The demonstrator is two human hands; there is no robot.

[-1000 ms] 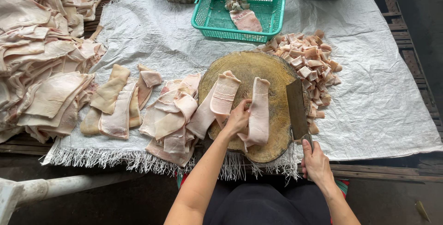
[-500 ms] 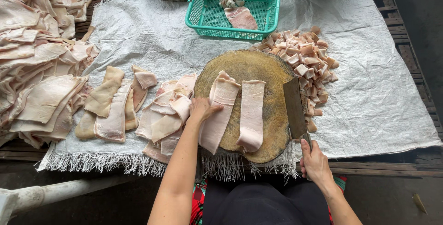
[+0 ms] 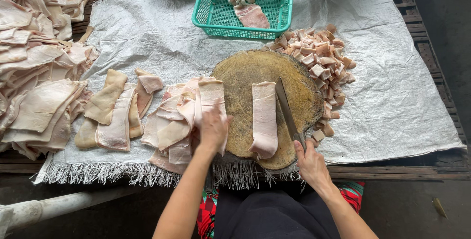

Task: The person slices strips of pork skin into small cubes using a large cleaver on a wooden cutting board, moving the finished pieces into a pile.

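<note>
Far left, big heap of pale skins (image 3: 34, 72). Left hand (image 3: 214, 130) flat, fingers spread, pressing a strip (image 3: 211, 97) at the block's (image 3: 245, 72) left edge. Mid-block strip (image 3: 264, 119) runs near-to-far, just left of the cleaver (image 3: 287, 111); right hand (image 3: 310, 163) fisted on its handle, nearer. White sheet (image 3: 402, 101) covers the surface.

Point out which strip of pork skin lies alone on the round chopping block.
The long pale strip beside the cleaver. The others overlap in piles left of the block.

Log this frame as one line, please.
left hand: resting on pork skin strip at block's left edge | right hand: holding cleaver beside strip on round wooden block
</note>
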